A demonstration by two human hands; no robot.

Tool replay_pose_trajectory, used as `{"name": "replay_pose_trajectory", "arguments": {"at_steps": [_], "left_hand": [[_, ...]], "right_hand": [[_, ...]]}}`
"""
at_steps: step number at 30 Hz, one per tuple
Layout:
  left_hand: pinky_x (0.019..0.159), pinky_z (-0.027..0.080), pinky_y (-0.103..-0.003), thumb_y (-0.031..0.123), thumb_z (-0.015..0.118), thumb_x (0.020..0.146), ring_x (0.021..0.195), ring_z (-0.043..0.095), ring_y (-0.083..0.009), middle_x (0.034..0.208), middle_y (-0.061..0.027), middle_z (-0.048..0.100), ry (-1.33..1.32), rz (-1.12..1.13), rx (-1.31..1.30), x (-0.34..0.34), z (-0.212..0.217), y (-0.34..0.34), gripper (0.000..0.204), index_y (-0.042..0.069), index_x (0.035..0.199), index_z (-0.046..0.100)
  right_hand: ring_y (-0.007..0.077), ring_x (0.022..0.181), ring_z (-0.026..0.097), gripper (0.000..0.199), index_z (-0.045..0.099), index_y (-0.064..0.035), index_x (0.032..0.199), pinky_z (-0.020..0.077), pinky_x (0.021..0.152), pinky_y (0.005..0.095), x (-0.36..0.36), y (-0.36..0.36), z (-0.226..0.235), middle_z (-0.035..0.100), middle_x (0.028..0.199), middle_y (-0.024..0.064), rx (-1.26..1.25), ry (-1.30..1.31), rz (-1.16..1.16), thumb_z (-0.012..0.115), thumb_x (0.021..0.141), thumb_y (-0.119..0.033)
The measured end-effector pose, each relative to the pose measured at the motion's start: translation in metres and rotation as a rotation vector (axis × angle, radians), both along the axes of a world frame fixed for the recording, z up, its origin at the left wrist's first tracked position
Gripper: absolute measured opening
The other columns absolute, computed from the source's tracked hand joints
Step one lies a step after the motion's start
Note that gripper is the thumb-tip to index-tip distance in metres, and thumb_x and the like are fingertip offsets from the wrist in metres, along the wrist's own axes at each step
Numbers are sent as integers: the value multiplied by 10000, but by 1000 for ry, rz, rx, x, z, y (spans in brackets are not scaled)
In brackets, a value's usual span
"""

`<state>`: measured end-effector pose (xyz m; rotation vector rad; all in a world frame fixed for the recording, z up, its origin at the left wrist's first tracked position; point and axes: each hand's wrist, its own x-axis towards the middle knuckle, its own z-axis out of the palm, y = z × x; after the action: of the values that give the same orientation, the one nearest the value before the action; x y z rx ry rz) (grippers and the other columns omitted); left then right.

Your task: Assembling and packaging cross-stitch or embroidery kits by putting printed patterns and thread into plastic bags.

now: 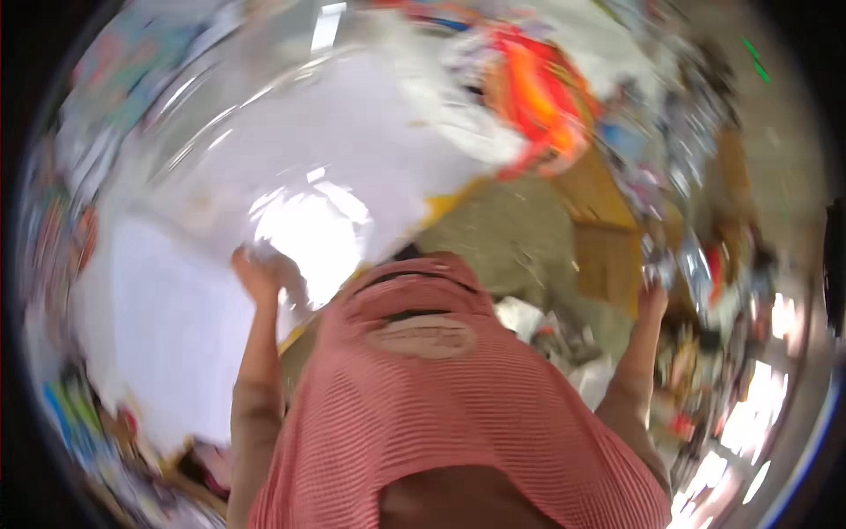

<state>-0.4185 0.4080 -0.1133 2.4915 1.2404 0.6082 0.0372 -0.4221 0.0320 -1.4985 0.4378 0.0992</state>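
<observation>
left hand (256,273) grips clear plastic sheet (300,176) | right hand (654,295) raised by blurred clutter, grip unclear | risk: stretched sheet may slip or snag on clutter

Both hands raised: left (256,275), right (653,300) (blurred).

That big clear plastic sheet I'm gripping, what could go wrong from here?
The large clear plastic sheet is bunched only in the left hand, so it may slip or tear there. It billows wide and could snag the orange bundle. The right hand reaches into blurred clutter, likely knocking things.
</observation>
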Motion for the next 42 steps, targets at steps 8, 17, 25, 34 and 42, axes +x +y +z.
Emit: {"name": "replay_pose_trajectory", "arguments": {"at_steps": [8,17,25,34,42], "left_hand": [[791,498,-492,207,548,836,1052,505,-472,1197,-251,507,586,520,-349,-78,36,28,415,131,1237,474],[828,468,-506,290,731,633,1076,466,-415,1240,-214,427,597,220,-218,-75,70,1,793,125,1312,354],[667,499,-413,170,623,745,828,590,-327,889,-147,615,431,263,-42,-80,40,11,164,34,835,604],[553,421,-292,160,632,850,571,524,-178,675,-120,614,-470,83,-342,-28,162,-12,132,36,885,659],[728,494,-375,207,644,813,803,622,-335,873,-142,664,-14,-406,-913,72,209,-109,243,53,1001,634]], "right_hand": [[186,768,622,225,559,-85,1059,496,651,291,-14,283,-113,635,944,37,632,721,869,519,935,-268],[193,745,650,262,525,-86,1113,528,631,301,-60,481,-72,628,1040,85,-119,620,1049,501,953,-293],[154,719,636,197,573,-110,1035,498,598,258,-88,489,-84,635,920,35,-363,625,1216,515,935,-269],[274,949,626,478,461,-69,1283,481,843,353,-133,563,-8,603,1159,139,-670,-167,1566,613,847,-194],[300,1053,563,314,643,-96,1007,394,932,444,-154,657,-23,635,1038,156,-565,-1096,2149,709,702,-122]]}}
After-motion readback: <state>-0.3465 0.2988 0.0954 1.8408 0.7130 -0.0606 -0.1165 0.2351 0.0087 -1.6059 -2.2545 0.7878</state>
